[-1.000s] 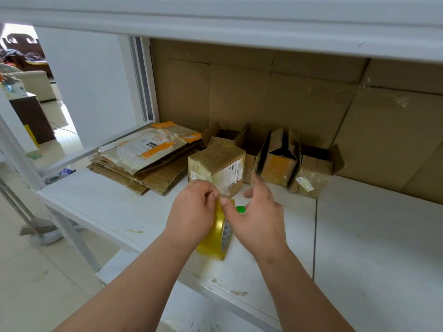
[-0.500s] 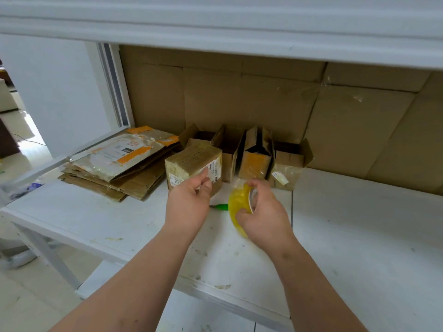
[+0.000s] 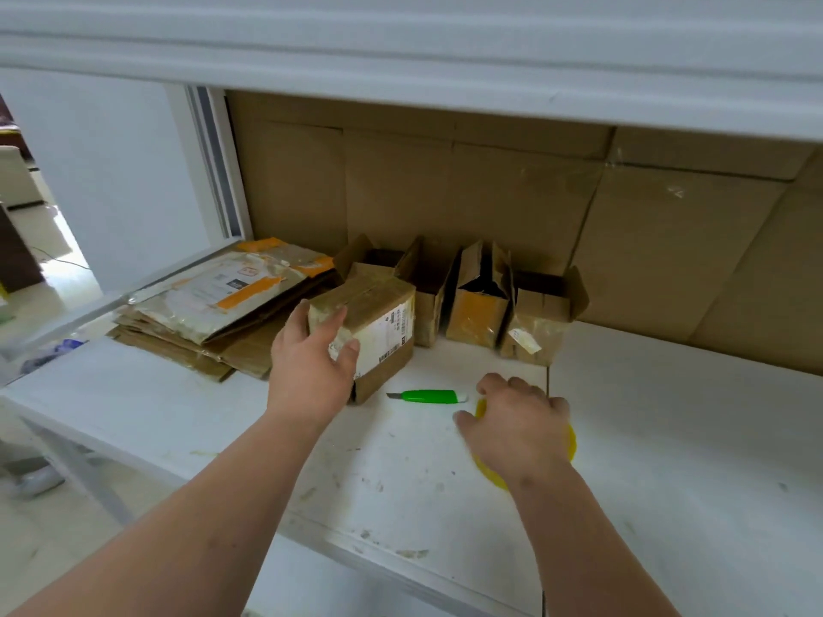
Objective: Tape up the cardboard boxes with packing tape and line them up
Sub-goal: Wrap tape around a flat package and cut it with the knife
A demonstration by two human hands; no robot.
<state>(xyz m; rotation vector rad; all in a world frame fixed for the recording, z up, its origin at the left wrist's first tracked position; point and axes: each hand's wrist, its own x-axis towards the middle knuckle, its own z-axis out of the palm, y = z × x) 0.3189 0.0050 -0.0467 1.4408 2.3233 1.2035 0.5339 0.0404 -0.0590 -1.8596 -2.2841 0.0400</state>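
Since half a second back, the yellow tape roll (image 3: 571,440) has been brought down flat onto the white desk (image 3: 668,438) by the right hand (image 3: 519,431), and the left hand (image 3: 311,365) has been moved forward onto the sealed box (image 3: 378,322); the view has also swung a bit to the right.

The sealed box is gripped at its near left corner by the left hand, thumb on the side face, fingers curled over the top edge; it's sat on the desk just in front of a row of open boxes (image 3: 478,300) lined up against the cardboard backing (image 3: 490,189). The tape roll is mostly covered by the right hand, fingers curled down over it, so only the yellow rim can be seen poking out at the right and below; whether it's actually squeezed or just rested on can't really be told, though the fingers are bent round it.

A green utility knife (image 3: 429,396) is lying on the desk between the two hands, just right of the sealed box and not touched by either; a stack of flattened cardboard (image 3: 213,313) with a plastic mailer on top is piled at the left of the desk.
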